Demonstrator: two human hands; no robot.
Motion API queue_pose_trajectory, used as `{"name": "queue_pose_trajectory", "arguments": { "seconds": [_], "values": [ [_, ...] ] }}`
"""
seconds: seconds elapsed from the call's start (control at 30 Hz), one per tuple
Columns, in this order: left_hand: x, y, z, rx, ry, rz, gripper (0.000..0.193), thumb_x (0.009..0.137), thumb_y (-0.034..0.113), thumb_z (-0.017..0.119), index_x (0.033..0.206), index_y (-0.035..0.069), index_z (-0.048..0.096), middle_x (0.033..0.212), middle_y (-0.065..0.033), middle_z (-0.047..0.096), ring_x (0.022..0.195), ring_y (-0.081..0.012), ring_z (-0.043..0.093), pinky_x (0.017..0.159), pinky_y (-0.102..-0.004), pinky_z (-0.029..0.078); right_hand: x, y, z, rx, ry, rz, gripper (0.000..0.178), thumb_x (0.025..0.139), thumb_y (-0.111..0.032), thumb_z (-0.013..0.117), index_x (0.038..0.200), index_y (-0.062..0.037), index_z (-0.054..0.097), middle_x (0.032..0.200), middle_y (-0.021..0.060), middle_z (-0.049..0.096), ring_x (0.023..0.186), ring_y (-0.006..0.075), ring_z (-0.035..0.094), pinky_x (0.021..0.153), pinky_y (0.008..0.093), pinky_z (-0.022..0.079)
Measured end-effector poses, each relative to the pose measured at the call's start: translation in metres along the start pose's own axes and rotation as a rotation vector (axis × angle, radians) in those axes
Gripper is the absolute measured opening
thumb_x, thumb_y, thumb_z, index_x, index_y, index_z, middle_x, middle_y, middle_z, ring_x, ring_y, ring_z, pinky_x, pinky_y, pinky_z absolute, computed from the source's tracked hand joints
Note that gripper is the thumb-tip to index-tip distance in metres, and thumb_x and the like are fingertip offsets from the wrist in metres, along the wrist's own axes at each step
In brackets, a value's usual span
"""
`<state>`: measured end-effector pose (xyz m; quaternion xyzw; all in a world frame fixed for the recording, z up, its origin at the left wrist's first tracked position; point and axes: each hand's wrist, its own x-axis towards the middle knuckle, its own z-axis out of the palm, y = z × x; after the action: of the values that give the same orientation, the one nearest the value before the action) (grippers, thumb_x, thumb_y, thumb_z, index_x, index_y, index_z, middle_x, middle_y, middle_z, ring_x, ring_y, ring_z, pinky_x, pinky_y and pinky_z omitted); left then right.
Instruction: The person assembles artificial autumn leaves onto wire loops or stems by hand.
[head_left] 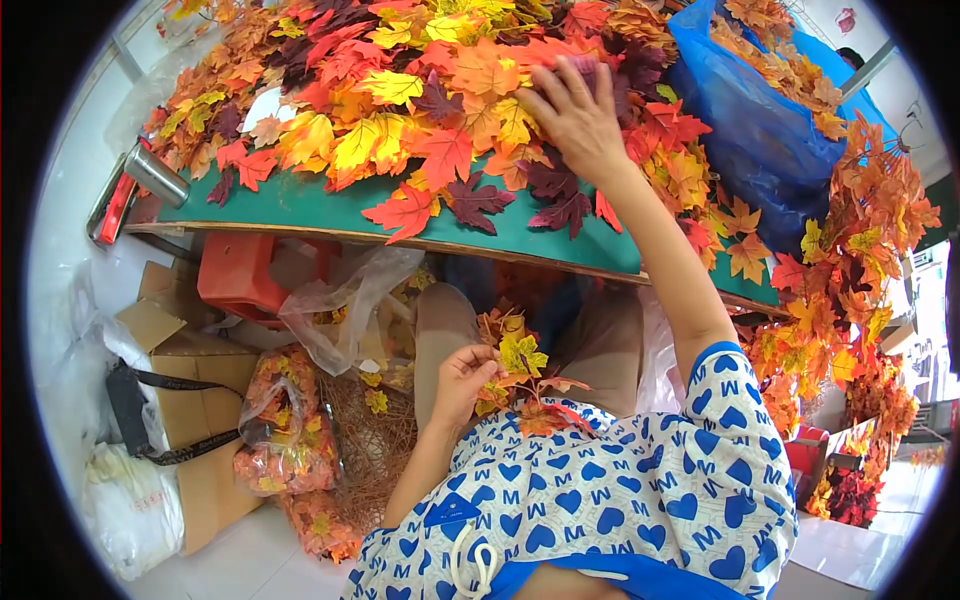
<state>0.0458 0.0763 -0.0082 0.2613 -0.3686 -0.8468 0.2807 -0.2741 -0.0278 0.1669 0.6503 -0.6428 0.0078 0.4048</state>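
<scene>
A heap of artificial maple leaves [450, 75] in red, orange, yellow and dark purple covers most of the green tabletop [330, 210]. My right hand [578, 122] reaches over the table and rests on the heap, palm down with fingers spread. Down at my lap, my left hand [465, 385] is closed in a pinch at a sprig of artificial maple leaves [522, 358], yellow-green and orange. The sprig's lower orange-red leaves lie against my shirt. Its stem is hidden by my fingers.
A blue plastic bag [755, 130] of leaves and hanging leaf garlands [870, 240] are at right. Beneath the table's left side sit a red plastic stool [235, 275], a cardboard box [205, 390] and bagged leaves [285, 430]. A metal cylinder [157, 175] stands at the table's left edge.
</scene>
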Motion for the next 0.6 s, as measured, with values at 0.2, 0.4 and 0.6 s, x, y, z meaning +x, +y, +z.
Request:
{"name": "queue_pose_trajectory", "arguments": {
  "seconds": [0.2, 0.4, 0.6],
  "values": [
    [0.006, 0.006, 0.008, 0.080, -0.016, 0.011, 0.010, 0.084, 0.000, 0.058, 0.094, -0.001, 0.058, 0.084, -0.0078, 0.061, 0.076, -0.0167, 0.061, 0.076, -0.0292, 0.050, 0.023, -0.001, 0.044, -0.037, 0.030, -0.170, 0.034, 0.080, -0.015, 0.052, 0.115, -0.0159, 0.055, 0.139, 0.0039, 0.037, 0.131, 0.0248, 0.030, 0.106, 0.0497, 0.023],
    [0.004, 0.004, 0.005, 0.062, -0.001, 0.029, 0.009, 0.084, -0.001, 0.057, 0.093, -0.001, 0.058, 0.083, -0.0076, 0.061, 0.075, -0.0166, 0.060, 0.075, -0.0290, 0.050, 0.008, 0.026, 0.044, -0.057, -0.322, -0.213, 0.016, 0.077, -0.015, 0.055, 0.091, -0.0089, 0.061, 0.104, 0.0045, 0.057, 0.114, 0.0246, 0.045, 0.100, 0.0508, 0.030],
    [0.008, 0.007, 0.011, 0.024, -0.016, -0.007, 0.010, 0.084, -0.002, 0.057, 0.094, -0.002, 0.058, 0.084, -0.0082, 0.061, 0.077, -0.0176, 0.061, 0.075, -0.0306, 0.051, -0.001, 0.040, 0.041, 0.156, -0.399, -0.258, 0.019, 0.069, -0.007, 0.057, 0.087, -0.0051, 0.061, 0.092, 0.0068, 0.059, 0.104, 0.0281, 0.051, 0.095, 0.0497, 0.036]
  ]
}}
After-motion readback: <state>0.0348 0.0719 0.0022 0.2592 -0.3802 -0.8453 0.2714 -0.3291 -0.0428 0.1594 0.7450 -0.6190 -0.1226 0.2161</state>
